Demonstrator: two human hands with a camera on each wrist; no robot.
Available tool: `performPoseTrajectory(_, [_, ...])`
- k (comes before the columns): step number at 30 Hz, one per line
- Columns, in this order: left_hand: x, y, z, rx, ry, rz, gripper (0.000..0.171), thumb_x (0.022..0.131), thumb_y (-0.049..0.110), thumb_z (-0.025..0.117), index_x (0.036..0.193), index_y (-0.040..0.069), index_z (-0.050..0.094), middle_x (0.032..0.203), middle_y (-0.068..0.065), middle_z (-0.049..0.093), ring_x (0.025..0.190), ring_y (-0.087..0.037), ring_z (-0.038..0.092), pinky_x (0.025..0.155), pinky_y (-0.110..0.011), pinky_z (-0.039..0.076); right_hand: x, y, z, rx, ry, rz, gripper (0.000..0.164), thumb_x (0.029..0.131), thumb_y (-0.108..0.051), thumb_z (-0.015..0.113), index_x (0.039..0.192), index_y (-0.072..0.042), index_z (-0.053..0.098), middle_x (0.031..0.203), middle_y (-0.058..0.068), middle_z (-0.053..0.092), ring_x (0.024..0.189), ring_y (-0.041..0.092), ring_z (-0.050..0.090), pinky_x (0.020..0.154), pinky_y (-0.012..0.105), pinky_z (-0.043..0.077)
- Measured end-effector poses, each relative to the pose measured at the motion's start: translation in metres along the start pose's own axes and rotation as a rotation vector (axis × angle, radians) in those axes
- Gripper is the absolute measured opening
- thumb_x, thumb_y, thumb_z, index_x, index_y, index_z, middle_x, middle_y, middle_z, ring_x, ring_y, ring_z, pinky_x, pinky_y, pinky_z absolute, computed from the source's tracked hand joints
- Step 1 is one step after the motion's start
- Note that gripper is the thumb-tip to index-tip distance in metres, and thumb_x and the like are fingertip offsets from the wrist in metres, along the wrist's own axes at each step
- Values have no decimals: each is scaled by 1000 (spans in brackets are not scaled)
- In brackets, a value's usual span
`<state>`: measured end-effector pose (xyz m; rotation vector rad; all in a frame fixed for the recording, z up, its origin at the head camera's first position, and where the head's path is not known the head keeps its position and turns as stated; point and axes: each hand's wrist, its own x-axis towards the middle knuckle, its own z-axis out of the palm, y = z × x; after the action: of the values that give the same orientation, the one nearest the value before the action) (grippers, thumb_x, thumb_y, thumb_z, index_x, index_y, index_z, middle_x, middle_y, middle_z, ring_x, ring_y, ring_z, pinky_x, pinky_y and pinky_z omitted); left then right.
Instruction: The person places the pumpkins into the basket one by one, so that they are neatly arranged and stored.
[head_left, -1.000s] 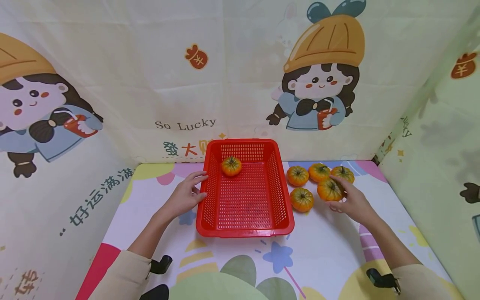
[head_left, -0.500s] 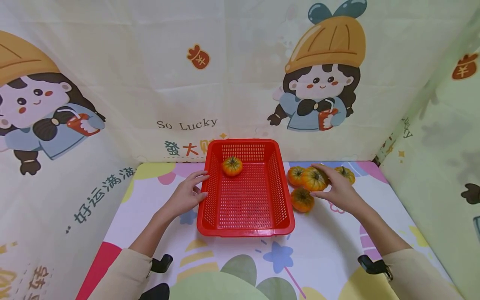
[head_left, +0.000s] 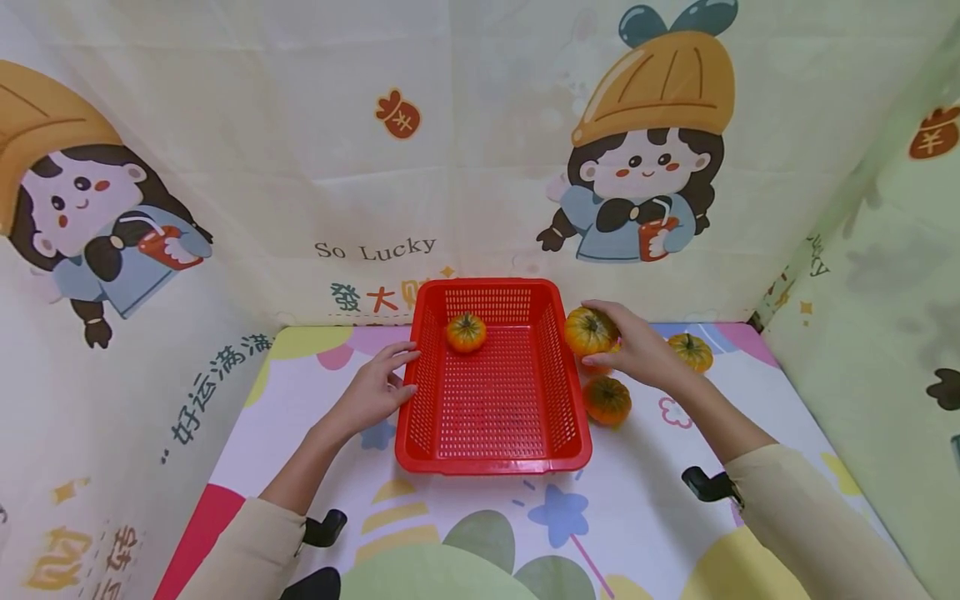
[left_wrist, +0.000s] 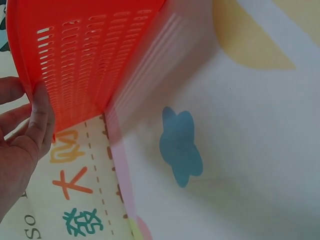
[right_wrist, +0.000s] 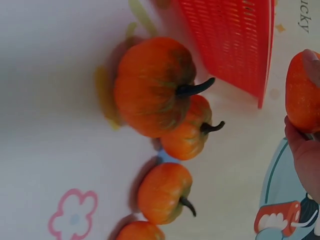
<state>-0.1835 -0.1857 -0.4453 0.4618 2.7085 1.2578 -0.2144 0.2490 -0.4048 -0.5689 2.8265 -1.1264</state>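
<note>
My right hand [head_left: 633, 346] grips a small orange pumpkin [head_left: 588, 332] with thumb and fingers, high beside the right rim of the red plastic basket [head_left: 491, 465]. In the right wrist view that pumpkin [right_wrist: 302, 95] shows at the right edge, above the table. My left hand [head_left: 373, 392] holds the basket's left rim; in the left wrist view its fingers [left_wrist: 40, 120] lie against the perforated outer wall. One pumpkin [head_left: 467, 332] sits inside the basket at the back left.
Several more pumpkins lie right of the basket: one near its wall [head_left: 607, 400], one farther right [head_left: 690, 353], others partly hidden under my right hand but visible in the right wrist view, such as this pumpkin [right_wrist: 165, 192]. A printed cloth wall [head_left: 480, 167] stands behind.
My right hand has carried the pumpkin leftward and a little back, from the group on the right to the basket's right rim. The left hand stays on the rim.
</note>
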Motion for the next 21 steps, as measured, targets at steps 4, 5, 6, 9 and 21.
performPoseTrajectory(4, [0,0,0,5,0,2,60,92,4,73,148,0,52,160,-11,42,89,-21,63,76,-30,62,17,-11,1,-19,-6,14,87,82,-22,88,156,-16,41,157,10,46,140,35,46,98,57,56])
performPoseTrajectory(5, [0,0,0,5,0,4,60,92,4,73,148,0,52,160,-12,42,89,-20,63,76,-30,62,21,-13,2,-21,-11,18,86,82,-21,88,155,-16,42,156,10,47,140,34,47,98,57,56])
performPoseTrajectory(6, [0,0,0,5,-1,7,60,92,4,73,148,-1,52,160,-12,42,89,-20,63,76,-30,62,25,-16,2,-24,-17,21,86,83,-21,87,155,-15,42,156,11,47,140,35,47,99,58,56])
performPoseTrajectory(9, [-1,0,-1,-1,-2,7,60,92,4,73,148,0,52,160,-12,42,89,-20,64,76,-32,63,37,-22,5,-17,-40,38,85,84,-22,87,155,-14,41,156,10,47,139,34,47,102,58,54])
performPoseTrajectory(21, [0,1,-2,-9,-7,5,60,92,3,73,148,-1,53,160,-13,41,89,-20,64,75,-31,63,76,-32,19,-5,-117,69,83,87,-20,84,156,-13,38,151,11,50,136,33,50,107,56,51])
